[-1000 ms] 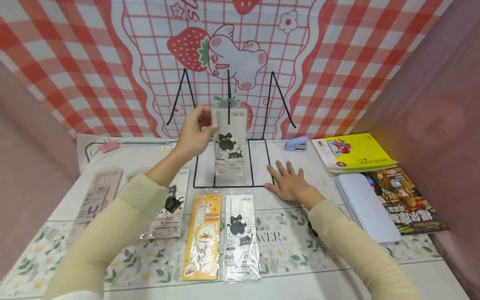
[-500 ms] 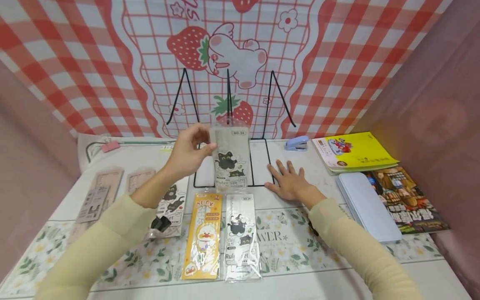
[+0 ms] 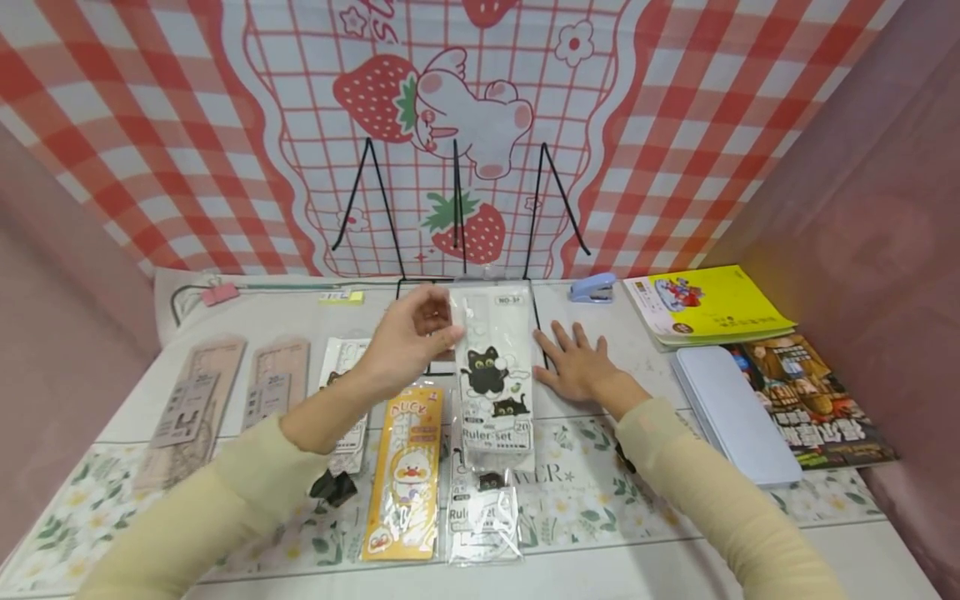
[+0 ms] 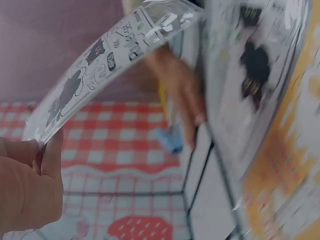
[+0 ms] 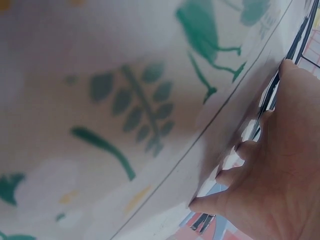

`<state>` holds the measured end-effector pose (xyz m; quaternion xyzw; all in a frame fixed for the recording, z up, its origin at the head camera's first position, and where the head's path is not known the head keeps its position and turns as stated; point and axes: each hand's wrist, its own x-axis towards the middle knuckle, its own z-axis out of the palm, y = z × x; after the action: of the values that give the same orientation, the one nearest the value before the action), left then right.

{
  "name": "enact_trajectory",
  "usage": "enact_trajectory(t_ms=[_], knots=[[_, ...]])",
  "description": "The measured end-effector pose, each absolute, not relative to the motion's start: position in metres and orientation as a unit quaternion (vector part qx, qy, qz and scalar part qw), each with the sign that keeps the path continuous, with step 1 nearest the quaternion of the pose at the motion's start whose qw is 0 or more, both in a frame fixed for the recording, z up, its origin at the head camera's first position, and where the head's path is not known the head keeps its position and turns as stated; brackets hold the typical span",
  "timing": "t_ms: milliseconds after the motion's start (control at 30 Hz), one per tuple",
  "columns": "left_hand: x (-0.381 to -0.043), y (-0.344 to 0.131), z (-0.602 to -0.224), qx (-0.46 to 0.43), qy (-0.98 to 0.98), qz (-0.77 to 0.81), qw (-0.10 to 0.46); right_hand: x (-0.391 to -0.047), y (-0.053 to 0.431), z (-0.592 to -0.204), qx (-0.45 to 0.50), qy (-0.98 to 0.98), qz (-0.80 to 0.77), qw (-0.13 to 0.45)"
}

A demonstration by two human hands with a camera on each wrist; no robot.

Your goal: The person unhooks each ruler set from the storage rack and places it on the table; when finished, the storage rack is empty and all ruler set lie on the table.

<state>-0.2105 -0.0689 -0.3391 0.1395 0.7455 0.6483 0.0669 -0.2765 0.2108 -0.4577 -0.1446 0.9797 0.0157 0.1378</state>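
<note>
My left hand (image 3: 412, 337) pinches the upper left edge of a clear-wrapped ruler set (image 3: 495, 367) printed with black cats. In the left wrist view the pack (image 4: 95, 70) slants up from thumb and fingers. It hangs in front of the black wire rack (image 3: 456, 192), overlapping a second cat ruler set (image 3: 483, 525) on the table. Beside that lies an orange duck ruler pack (image 3: 408, 500). My right hand (image 3: 577, 367) rests with fingers spread on the table, fingertips right at the rack's base; the right wrist view shows the same hand (image 5: 275, 165) against the tabletop.
Two pink ruler packs (image 3: 198, 392) and another cat pack (image 3: 337, 354) lie to the left, the latter partly behind my forearm. At right are a blue stapler (image 3: 592, 288), a yellow book (image 3: 720, 312), a magazine (image 3: 817, 408) and a pale blue case (image 3: 738, 417).
The ruler set has come down and forward off the rack's middle hook, held in my left hand, and moved slightly right. My right hand has stayed put.
</note>
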Motion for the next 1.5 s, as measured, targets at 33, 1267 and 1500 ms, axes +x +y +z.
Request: enact_trajectory(t_ms=[33,1267,1500], knots=[[-0.209,-0.063,-0.344,0.132,0.741,0.652,0.087,-0.277,0.211,-0.458,-0.144,0.98,0.018,0.138],[-0.173,-0.008,-0.424,0.036,0.777,0.563,0.279,-0.274,0.204,-0.45,-0.154,0.98,0.012,0.127],[-0.173,-0.015,-0.419,0.028,0.756,0.582,0.299,-0.275,0.205,-0.451,-0.153,0.979,0.006,0.132]])
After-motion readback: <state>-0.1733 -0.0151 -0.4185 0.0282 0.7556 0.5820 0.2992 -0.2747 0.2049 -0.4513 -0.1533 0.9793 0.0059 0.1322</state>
